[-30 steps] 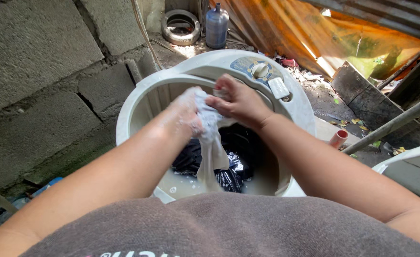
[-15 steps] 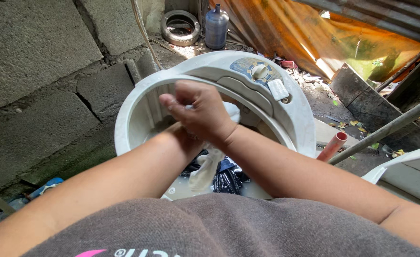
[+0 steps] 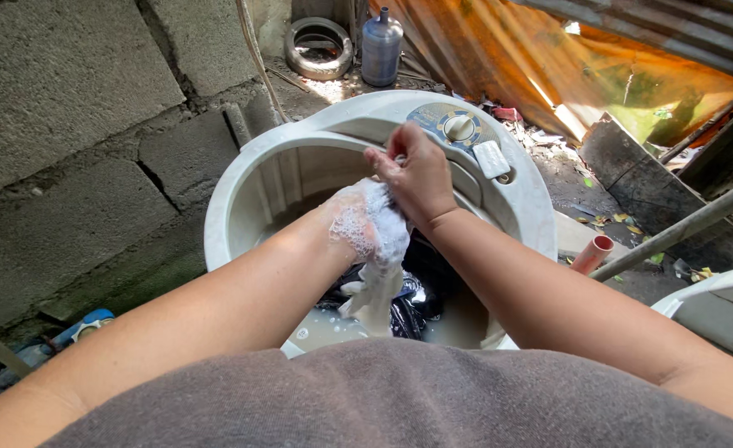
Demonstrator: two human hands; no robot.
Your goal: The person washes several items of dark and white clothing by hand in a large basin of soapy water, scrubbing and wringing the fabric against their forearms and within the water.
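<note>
Both hands over the round washing machine tub: soapy left hand & right hand clenched tight on a wet white cloth, its tail hanging w/ dark laundry in murky water below.

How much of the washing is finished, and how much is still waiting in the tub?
Nothing looks finished. The left hand and right hand are both scrubbing one soapy white cloth over the round washing tub; its tail hangs down toward the cloudy water. Left to do: dark clothes sit soaking in the tub, and the white cloth, covered in suds, needs rinsing.
</note>
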